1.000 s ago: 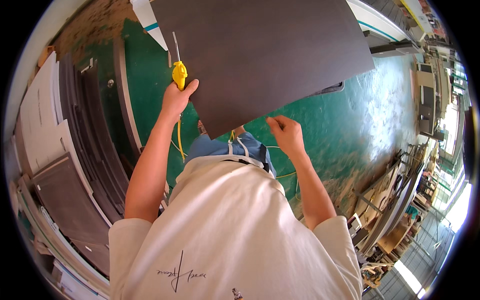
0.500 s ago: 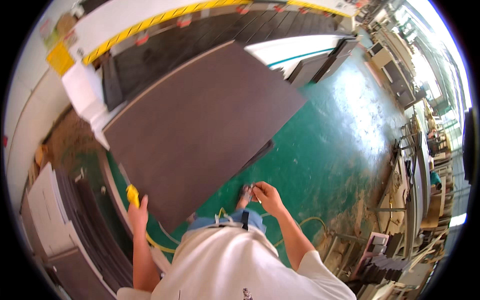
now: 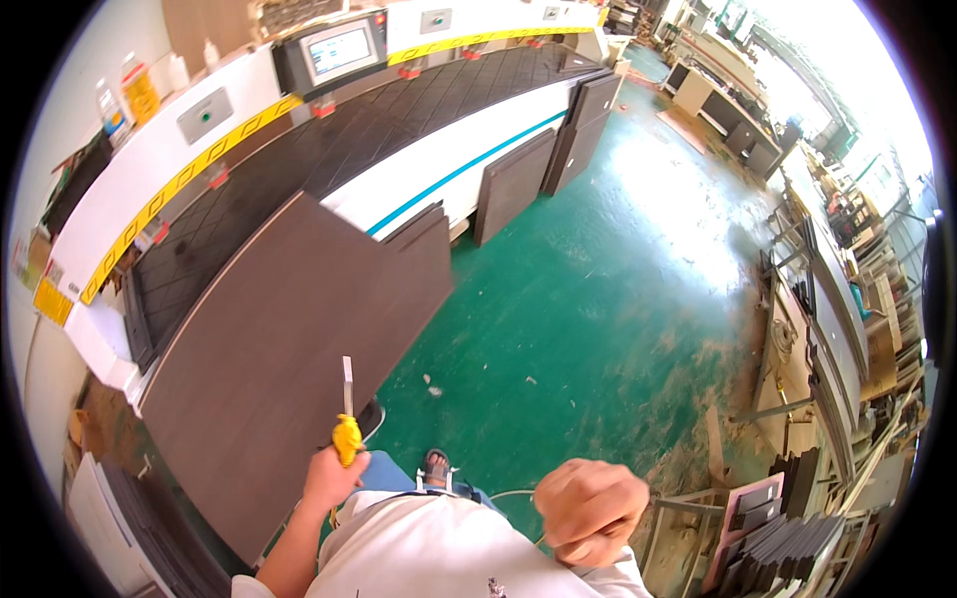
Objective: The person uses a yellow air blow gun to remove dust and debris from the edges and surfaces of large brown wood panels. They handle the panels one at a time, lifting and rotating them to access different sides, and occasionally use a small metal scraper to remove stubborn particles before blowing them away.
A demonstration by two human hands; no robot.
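My left hand is closed round a yellow air blow gun, whose thin metal nozzle points away from me. Behind the nozzle a large dark brown panel slants down from the edge of a long machine. My right hand is raised close to the camera, its fingers curled in and a little blurred. Whatever it may hold is hidden.
The long white machine has a yellow striped edge and a screen. Smaller dark panels lean against its front. Stacked boards stand at lower left. Racks with boards line the right, beside the green floor.
My left hand has swung right and inward with the blow gun, in front of the panel. My right hand has come up nearer the camera. The view has turned, showing more of the machine.
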